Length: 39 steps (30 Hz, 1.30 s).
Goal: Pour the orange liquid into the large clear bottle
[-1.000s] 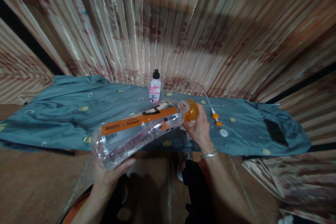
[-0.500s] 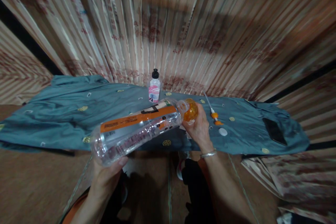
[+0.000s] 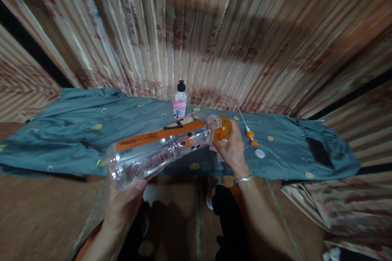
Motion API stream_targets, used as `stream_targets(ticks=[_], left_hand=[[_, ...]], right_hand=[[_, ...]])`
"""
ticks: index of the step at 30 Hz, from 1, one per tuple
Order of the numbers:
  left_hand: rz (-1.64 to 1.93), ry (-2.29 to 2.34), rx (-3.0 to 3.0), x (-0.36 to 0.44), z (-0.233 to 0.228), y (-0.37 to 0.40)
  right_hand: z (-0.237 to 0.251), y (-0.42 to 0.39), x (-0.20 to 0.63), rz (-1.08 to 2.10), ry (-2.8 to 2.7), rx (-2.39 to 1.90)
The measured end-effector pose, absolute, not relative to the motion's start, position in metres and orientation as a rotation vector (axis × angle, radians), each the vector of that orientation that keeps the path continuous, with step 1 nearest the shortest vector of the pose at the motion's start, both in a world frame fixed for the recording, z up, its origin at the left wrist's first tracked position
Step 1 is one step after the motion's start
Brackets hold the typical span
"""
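Note:
A large clear plastic bottle point(image 3: 159, 147) with an orange and silver label is tilted, its mouth to the right. My left hand point(image 3: 127, 200) grips it from below near its base. In my right hand point(image 3: 230, 147) is a small rounded container of amber colour point(image 3: 223, 129), much of it hidden by the fingers. The large bottle's mouth meets this container's opening; I cannot make out liquid passing between them. Behind the large bottle stands a small clear bottle point(image 3: 180, 104) with a black cap and pink label.
An orange pump head with a dip tube point(image 3: 250, 135) lies on the blue-green cloth point(image 3: 70, 130), near a white round disc point(image 3: 260, 153). Farther right lies a black phone point(image 3: 320, 153). A patterned curtain point(image 3: 196, 40) hangs behind the narrow table.
The large bottle has rolled slightly about its length, and its base is a little higher. My left hand has shifted up slightly with it. My right hand is nearly still.

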<state>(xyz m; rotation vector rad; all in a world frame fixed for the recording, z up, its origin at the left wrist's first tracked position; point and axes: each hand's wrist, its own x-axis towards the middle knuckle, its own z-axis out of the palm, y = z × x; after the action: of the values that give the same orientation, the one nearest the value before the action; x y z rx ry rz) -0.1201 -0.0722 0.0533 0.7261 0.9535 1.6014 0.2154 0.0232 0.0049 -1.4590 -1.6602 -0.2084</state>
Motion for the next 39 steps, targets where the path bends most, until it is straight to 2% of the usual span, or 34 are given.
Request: stream_targets(ticks=[39], left_hand=[[1.631, 1.052, 0.773, -0.1213, 0.0481, -0.0726]], right_hand=[[0.0099, 0.0240, 0.2134, -0.176, -1.655, -1.493]])
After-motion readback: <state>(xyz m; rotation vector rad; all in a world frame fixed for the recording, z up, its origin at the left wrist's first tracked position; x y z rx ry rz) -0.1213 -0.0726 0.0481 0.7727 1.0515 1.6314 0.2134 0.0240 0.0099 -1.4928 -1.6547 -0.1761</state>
